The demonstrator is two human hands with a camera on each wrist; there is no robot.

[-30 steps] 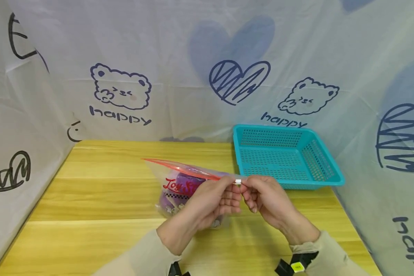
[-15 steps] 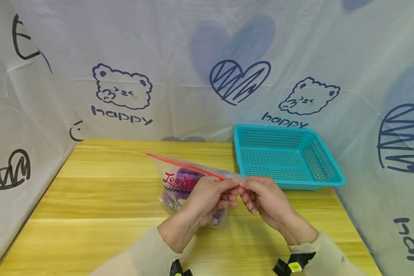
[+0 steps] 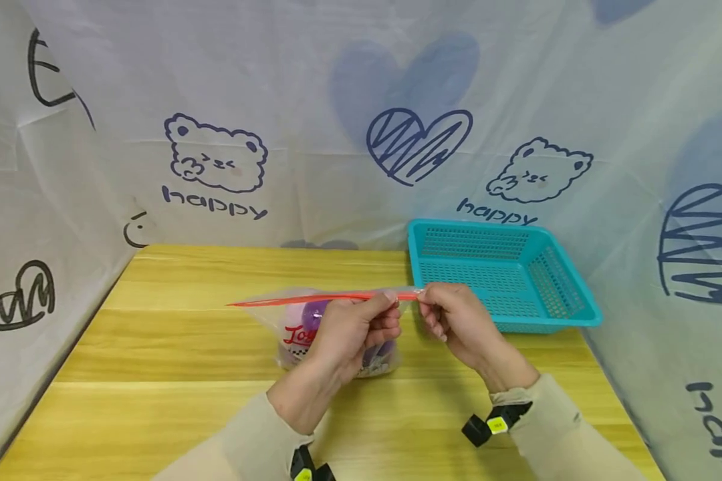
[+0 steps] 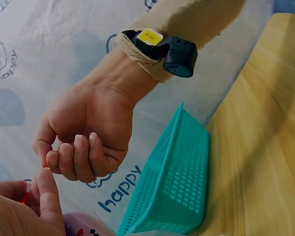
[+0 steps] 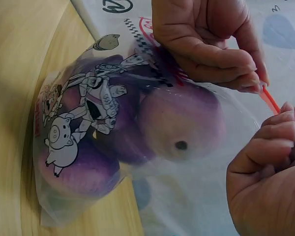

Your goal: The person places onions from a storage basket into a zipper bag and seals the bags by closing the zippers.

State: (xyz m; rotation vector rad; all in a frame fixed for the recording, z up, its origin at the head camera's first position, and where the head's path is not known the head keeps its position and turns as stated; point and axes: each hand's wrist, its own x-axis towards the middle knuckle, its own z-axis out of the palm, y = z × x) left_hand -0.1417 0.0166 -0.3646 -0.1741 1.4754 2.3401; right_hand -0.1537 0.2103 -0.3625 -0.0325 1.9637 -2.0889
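Note:
A clear zip bag (image 3: 265, 308) with red lettering, checks and cartoon figures hangs from both hands over the wooden table. Inside are several round purple-and-pale things (image 5: 182, 123), one showing a dark spot. My left hand (image 3: 349, 331) pinches the red zip strip (image 3: 301, 300) between thumb and forefinger, partly covering the bag. At the strip's right end, my right hand (image 3: 457, 317) pinches the corner of the bag. In the right wrist view, a short length of red strip stretches between the two hands' fingertips.
A turquoise slotted basket (image 3: 418, 267) stands at the table's back right, just beyond the right hand. The wooden table (image 3: 174, 347) meets a white curtain (image 3: 313, 194) with drawn hearts and bears. Black devices are strapped to both wrists.
The zip strip has swung from slanting to nearly level. My left hand has slid left along it, away from the right hand, which has risen slightly with the bag's corner.

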